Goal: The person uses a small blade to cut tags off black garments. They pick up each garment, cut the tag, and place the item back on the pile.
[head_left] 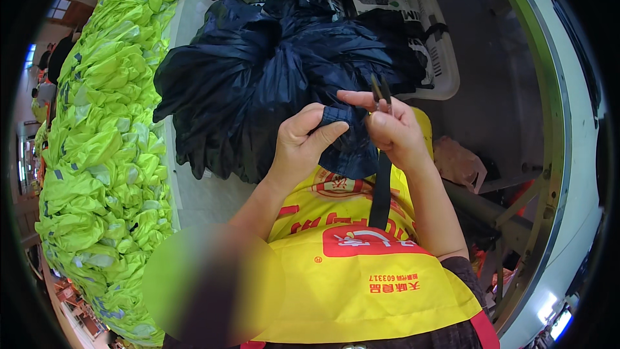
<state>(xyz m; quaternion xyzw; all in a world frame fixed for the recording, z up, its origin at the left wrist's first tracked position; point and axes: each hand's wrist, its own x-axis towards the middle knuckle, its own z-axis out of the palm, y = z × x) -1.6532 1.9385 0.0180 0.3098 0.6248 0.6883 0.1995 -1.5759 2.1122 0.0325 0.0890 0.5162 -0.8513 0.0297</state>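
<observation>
1. Dark navy garment [284, 71] lies heaped on the table's far-centre; one fold of it is pulled near, up btwn your hands, just above your yellow apron [361, 271].
2. Your left hand [303, 142] is closed on that fold: thumb across the top, fingers curled under the cloth.
3. Your right hand [391, 129] is closed too, pinching the fold's right edge w/ thumb + forefinger; a small pair of dark snips [381, 90] sticks up out of the same hand, tips pointing far.
4. Hands are just beside each other, cloth bridging them.
5. A black strap [381, 194] hangs down from under the right hand over the apron.
6. Far side, behind the navy heap: a white plastic basket [439, 58] w/ more dark fabric in it.
7. Left: a long stack of neon yellow-green vests [110, 142] w/ grey reflective strips, running near to far along the table [200, 194] edge.
8. Right: a curved metal rail [549, 123], and a pinkish bag [458, 161] lower down, near your right forearm.
</observation>
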